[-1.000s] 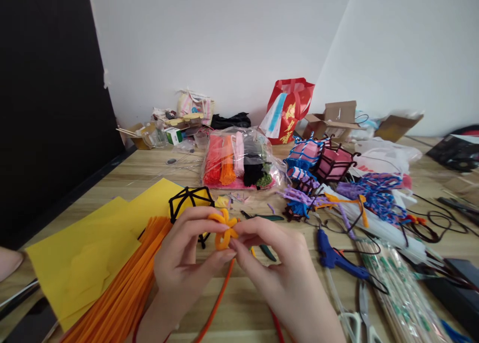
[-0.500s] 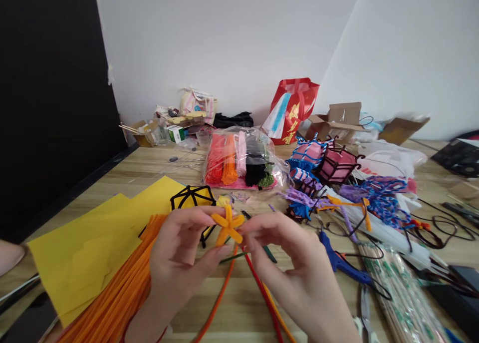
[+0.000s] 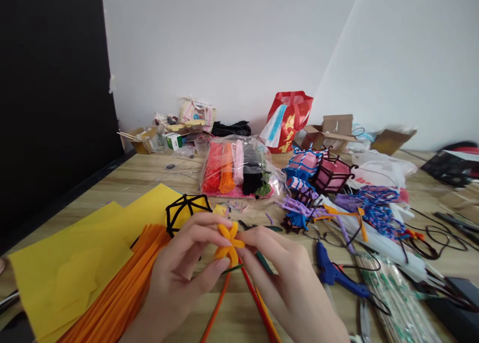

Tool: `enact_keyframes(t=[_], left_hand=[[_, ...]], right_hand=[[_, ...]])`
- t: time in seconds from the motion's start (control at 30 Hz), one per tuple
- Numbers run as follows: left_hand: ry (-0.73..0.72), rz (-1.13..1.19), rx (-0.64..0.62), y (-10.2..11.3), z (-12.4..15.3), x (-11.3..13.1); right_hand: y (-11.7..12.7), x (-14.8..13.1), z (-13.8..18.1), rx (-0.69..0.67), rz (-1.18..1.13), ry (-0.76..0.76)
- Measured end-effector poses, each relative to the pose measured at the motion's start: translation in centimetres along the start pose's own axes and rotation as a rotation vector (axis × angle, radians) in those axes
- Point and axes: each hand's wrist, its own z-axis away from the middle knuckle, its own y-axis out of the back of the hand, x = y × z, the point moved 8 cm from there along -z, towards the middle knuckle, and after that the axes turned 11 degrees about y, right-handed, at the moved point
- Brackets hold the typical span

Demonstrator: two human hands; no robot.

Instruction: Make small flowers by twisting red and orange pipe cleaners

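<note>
A small orange-yellow flower of bent pipe cleaners (image 3: 232,244), with several looped petals, is held between both hands above the table. The fingers of my left hand (image 3: 183,263) are closed on its left petals. From the other side my right hand (image 3: 286,265) pinches it by the right petal. Below the flower a short green piece (image 3: 234,268) shows, its far end hidden by the fingers. Red and orange pipe cleaners (image 3: 255,295) trail beneath the hands toward me. Behind my left hand stands a black-framed lantern part with yellow panels (image 3: 187,210).
Orange pipe cleaners (image 3: 119,288) and yellow sheets (image 3: 45,263) lie at left. A clear bag of pipe cleaners (image 3: 239,168) sits behind. At right are pink lanterns (image 3: 333,173), a blue glue gun (image 3: 337,273), scissors (image 3: 363,318) and wrapped sticks (image 3: 398,293). A red bag (image 3: 290,118) stands at the back.
The flower has turned and tipped, and my left fingertips now press over its petals. Both hands sit slightly lower in view; the camera has shifted a little.
</note>
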Motion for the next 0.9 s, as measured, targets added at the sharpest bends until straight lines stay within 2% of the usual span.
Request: enact_keyframes(t=[0.17, 0.33, 0.43, 0.53, 0.6, 0.73, 0.9], left_hand=[[-0.065, -0.192, 0.105, 0.4, -0.2, 0.5], [-0.203, -0.335, 0.07, -0.2, 0.3, 1.1], [-0.206, -0.35, 0.072, -0.3, 0.3, 1.0], [-0.095, -0.221, 0.063, 0.0, -0.2, 0.3], [0.031, -0.084, 0.02, 0.1, -0.7, -0.6], [0.375, 0.193, -0.198, -1.1, -1.1, -3.1], [0.669, 0.385, -0.435, -3.0, 0.3, -5.4]], right_hand=[[-0.3, 0.7, 0.0, 0.0, -0.022, -0.041], [-0.9, 1.2, 0.1, -0.034, 0.007, -0.081], [-1.0, 1.0, 0.0, -0.061, 0.062, -0.037], [-1.1, 0.9, 0.0, -0.099, 0.066, 0.0], [-1.0, 0.7, -0.1, -0.088, 0.053, 0.047], [-1.1, 0.1, 0.1, -0.154, 0.031, 0.158], [-0.7, -0.6, 0.6, -0.188, -0.002, 0.196]])
